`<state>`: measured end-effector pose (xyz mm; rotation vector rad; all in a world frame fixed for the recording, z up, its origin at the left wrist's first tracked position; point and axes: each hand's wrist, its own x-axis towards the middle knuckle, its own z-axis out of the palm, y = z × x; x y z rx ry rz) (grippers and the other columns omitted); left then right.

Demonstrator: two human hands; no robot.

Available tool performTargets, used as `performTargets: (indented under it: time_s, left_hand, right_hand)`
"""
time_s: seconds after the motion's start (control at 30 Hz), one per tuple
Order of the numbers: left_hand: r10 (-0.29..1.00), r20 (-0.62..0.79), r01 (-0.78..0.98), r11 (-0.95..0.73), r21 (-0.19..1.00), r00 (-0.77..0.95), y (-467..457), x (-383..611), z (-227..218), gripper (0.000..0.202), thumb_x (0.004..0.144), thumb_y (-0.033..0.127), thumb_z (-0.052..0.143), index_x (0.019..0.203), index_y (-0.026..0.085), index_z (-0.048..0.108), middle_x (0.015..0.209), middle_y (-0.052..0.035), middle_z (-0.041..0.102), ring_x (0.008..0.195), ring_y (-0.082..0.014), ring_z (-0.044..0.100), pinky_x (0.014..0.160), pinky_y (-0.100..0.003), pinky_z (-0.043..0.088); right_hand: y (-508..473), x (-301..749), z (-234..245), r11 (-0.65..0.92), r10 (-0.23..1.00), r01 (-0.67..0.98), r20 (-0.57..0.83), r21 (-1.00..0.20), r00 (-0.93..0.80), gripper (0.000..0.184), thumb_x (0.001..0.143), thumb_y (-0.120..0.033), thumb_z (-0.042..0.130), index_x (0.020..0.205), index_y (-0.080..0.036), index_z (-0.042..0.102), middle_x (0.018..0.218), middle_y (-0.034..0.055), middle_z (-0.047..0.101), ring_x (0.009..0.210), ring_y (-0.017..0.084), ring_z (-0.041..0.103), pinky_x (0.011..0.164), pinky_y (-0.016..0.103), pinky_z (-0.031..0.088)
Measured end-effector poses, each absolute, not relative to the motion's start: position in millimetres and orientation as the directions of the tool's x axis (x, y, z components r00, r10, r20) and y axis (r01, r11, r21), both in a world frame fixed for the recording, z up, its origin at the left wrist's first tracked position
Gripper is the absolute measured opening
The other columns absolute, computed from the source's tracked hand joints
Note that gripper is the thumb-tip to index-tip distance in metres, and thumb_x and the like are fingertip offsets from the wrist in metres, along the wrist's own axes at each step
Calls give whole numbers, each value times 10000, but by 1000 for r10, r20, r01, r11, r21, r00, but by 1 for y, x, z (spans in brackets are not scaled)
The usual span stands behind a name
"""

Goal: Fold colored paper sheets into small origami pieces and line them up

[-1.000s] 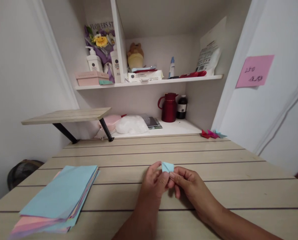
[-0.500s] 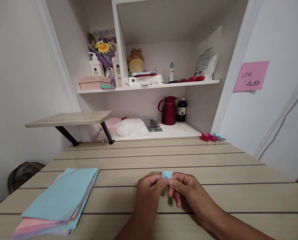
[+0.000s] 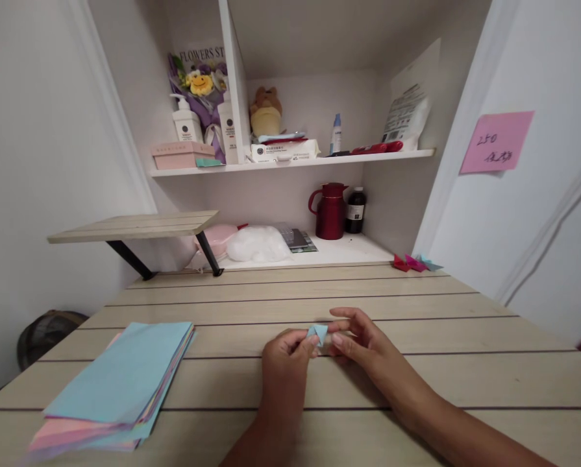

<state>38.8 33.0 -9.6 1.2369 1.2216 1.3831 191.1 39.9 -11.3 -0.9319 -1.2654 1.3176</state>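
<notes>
A small folded piece of light blue paper (image 3: 321, 333) is pinched between the thumb and fingers of my left hand (image 3: 286, 363), just above the table. Its top edge is wide and a triangular flap shows on its front. Close by on the right, my right hand (image 3: 368, 347) has its fingers spread, the thumb and index apart beside the paper's right edge. It holds nothing that I can see; whether a fingertip touches the paper I cannot tell.
A stack of coloured paper (image 3: 124, 370), blue on top, lies at the left of the slatted table (image 3: 232, 415). Small folded paper pieces (image 3: 413, 263) sit at the back right. A raised wooden shelf (image 3: 139, 225) stands back left; a red jug (image 3: 330, 213) is in the cabinet.
My right hand has let go of the blue paper and its fingers have opened out. The paper stays in my left hand, now turned and slightly tilted.
</notes>
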Motion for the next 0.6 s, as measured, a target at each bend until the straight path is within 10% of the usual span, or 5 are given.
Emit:
performTargets:
  time_s: [0.4, 0.6]
  left_hand:
    - [977, 141, -143, -164, 976, -162, 35, 47, -25, 244, 634, 405, 766, 588, 167, 738, 1048, -112, 645, 1018, -267, 586, 873, -326, 459]
    - [987, 55, -401, 9, 916, 148, 26, 49, -9, 449, 773, 573, 627, 733, 131, 694, 727, -60, 622, 650, -160, 588, 665, -295, 482]
  right_hand:
    - [28, 182, -6, 44, 946, -118, 80, -992, -315, 336, 809, -464, 658, 698, -151, 606, 651, 14, 625, 657, 142, 536, 684, 284, 382]
    - [29, 187, -3, -137, 896, -395, 56, -909, -440, 215, 869, -349, 626, 803, -144, 638, 730, 22, 650, 632, 113, 569, 657, 254, 419]
